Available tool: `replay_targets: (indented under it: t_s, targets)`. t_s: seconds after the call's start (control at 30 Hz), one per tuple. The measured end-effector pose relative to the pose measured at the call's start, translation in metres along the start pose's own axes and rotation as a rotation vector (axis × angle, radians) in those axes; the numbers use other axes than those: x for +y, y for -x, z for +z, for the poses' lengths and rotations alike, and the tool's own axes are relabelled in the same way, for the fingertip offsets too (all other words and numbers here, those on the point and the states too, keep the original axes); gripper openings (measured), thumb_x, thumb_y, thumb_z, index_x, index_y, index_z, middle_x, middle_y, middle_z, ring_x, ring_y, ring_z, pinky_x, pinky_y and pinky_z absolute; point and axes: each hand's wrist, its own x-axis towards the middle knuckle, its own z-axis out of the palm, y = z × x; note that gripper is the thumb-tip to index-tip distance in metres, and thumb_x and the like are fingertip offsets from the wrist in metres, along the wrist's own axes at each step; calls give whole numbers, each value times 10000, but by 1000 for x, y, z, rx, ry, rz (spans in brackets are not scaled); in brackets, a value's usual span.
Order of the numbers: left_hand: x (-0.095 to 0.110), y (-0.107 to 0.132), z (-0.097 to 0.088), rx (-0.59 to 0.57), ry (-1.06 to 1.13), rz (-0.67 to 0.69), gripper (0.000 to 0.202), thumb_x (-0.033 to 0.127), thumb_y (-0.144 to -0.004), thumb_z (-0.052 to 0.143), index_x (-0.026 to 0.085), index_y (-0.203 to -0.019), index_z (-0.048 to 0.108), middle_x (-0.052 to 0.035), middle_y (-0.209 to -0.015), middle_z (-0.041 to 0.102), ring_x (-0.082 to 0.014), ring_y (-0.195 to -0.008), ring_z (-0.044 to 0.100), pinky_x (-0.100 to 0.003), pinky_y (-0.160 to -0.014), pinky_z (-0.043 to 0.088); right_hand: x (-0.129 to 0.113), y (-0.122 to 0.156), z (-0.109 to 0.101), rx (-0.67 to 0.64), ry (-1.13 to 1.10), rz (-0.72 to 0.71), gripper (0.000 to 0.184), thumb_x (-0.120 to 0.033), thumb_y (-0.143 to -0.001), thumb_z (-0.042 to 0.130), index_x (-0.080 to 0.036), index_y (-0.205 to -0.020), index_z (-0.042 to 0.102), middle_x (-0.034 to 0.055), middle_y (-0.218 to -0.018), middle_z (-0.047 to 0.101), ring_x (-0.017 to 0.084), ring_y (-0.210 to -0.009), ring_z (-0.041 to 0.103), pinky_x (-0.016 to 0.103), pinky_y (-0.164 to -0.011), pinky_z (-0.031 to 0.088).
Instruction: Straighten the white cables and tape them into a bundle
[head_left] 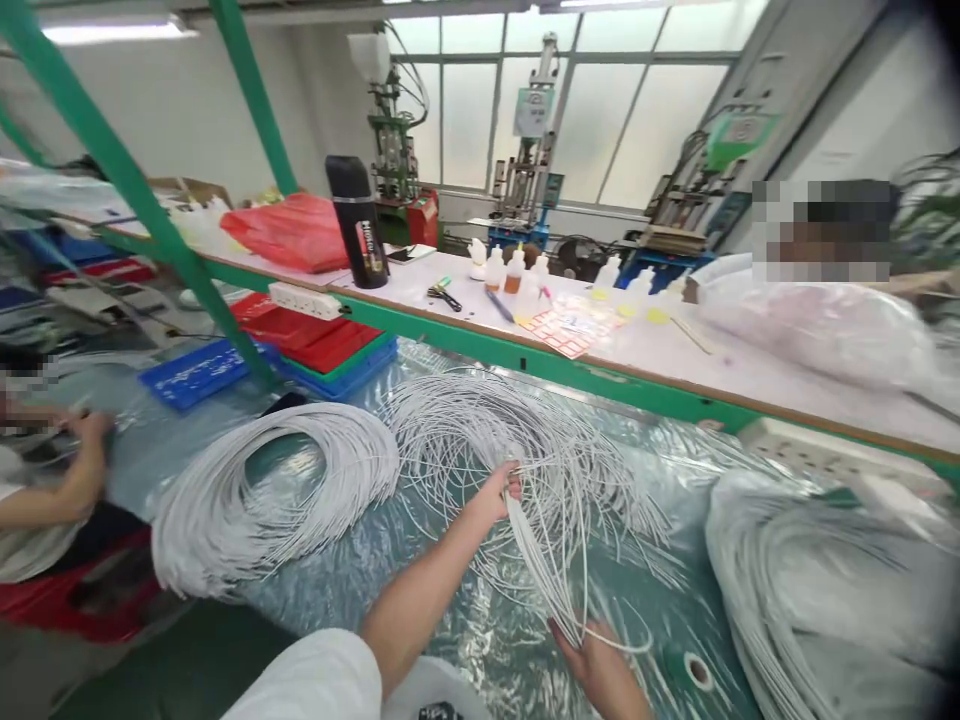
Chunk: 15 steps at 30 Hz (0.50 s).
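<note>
A bundle of thin white cables [534, 560] stretches between my two hands above the table. My left hand [501, 492] is closed around its upper part, in front of a loose, tangled coil of white cables [465, 410]. Lower down and nearer to me, my right hand [598, 668] is wrapped round the bundle's other end; its fingers are partly hidden. One cable loops out to the right of that hand. A neater coil of white cables [202, 510] lies flat to the left of the tangled one.
A plastic-wrapped cable coil [757, 590] and a tape roll [699, 672] lie at right. Behind runs a raised shelf [450, 300] with a black bottle [360, 225] and several small squeeze bottles. Blue trays [199, 375] sit back left. Co-workers are at far left and back right.
</note>
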Motion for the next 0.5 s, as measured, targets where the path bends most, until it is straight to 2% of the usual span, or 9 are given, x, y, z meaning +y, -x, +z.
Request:
replay_targets:
  t_s: [0.1,0.2,0.27,0.3,0.37,0.43,0.47,0.5]
  targets:
    - [-12,4,-13,-15,28,-15,237,358,-941,548,128,-977,590,11,-779,576,-67,-552,501,-194,-480,441,8,21,-5,-101,-205,107,525,-558,-853,484,-178,-1152,689,123,-1093,726,332,-1096,636,384,-951,481]
    - [-15,8,-20,-33,45,-22,256,377,-946,535,127,-916,582,39,-695,529,-46,-478,426,-173,-424,375,24,51,-22,-204,-202,333,668,-602,-726,612,-152,-1218,655,167,-1257,649,353,-1204,574,403,-999,459]
    - [-15,10,-22,-46,43,-29,261,379,-946,535,127,-889,577,50,-665,507,-40,-456,397,-167,-408,351,29,63,-35,-178,-185,472,732,-633,-687,631,-137,-1225,653,193,-1328,590,365,-1254,528,424,-1040,427]
    - [-16,12,-23,-53,36,-34,263,379,-946,535,128,-880,575,54,-655,500,-39,-449,387,-166,-402,343,28,63,-41,-116,-199,505,750,-655,-694,616,-135,-1234,647,193,-1350,571,365,-1274,508,435,-1058,410]
    - [-18,17,-24,-65,13,-47,266,379,-947,534,128,-865,572,59,-641,487,-35,-438,371,-163,-393,328,19,50,-49,104,-279,507,788,-701,-733,552,-133,-1275,611,180,-1390,537,356,-1316,463,451,-1085,384]
    - [-23,23,-26,-74,-25,-62,271,380,-948,532,129,-851,568,64,-629,476,-34,-431,357,-162,-387,317,2,21,-53,350,-426,496,859,-731,-776,452,-91,-1342,538,196,-1402,520,345,-1329,449,448,-1077,397]
    - [-26,26,-27,-75,-51,-71,273,379,-949,531,129,-844,566,66,-623,470,-33,-428,351,-162,-386,313,-8,3,-53,413,-447,499,901,-746,-810,350,-61,-1379,487,216,-1399,516,341,-1323,458,453,-1070,403]
    - [-29,29,-28,-74,-80,-80,274,377,-949,530,129,-837,565,67,-619,466,-33,-426,347,-163,-385,309,-18,-15,-54,465,-454,507,953,-751,-816,322,-21,-1421,411,251,-1431,463,362,-1341,429,485,-1071,391]
